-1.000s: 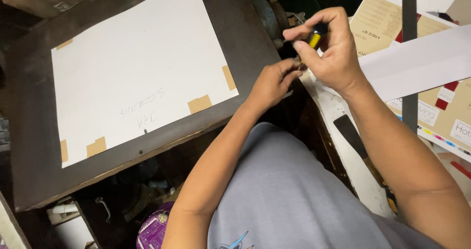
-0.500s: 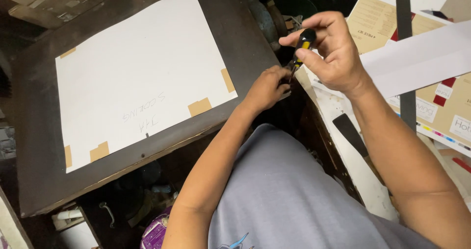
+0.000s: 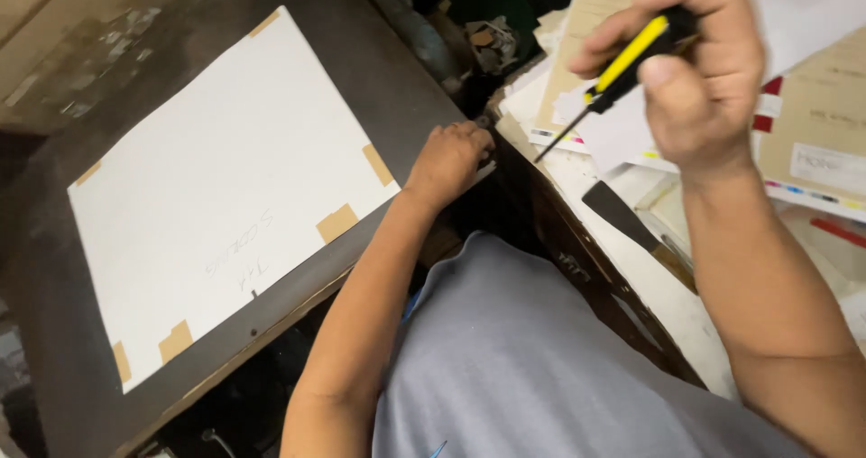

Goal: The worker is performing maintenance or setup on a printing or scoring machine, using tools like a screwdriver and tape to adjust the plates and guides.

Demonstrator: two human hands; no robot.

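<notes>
While my right hand (image 3: 699, 79) grips a yellow-and-black screwdriver (image 3: 618, 75), my left hand (image 3: 448, 156) rests curled at the dark table (image 3: 397, 88) edge, beside taped white paper (image 3: 225, 196).

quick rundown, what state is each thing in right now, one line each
white sheet: flat on the dark board, held by tan tape pieces at its edges
screwdriver: gripped in the right hand, raised, tip pointing down-left
left hand: curled at the board's edge, contents hidden
flat blade tool: lying loose on the papers
</notes>
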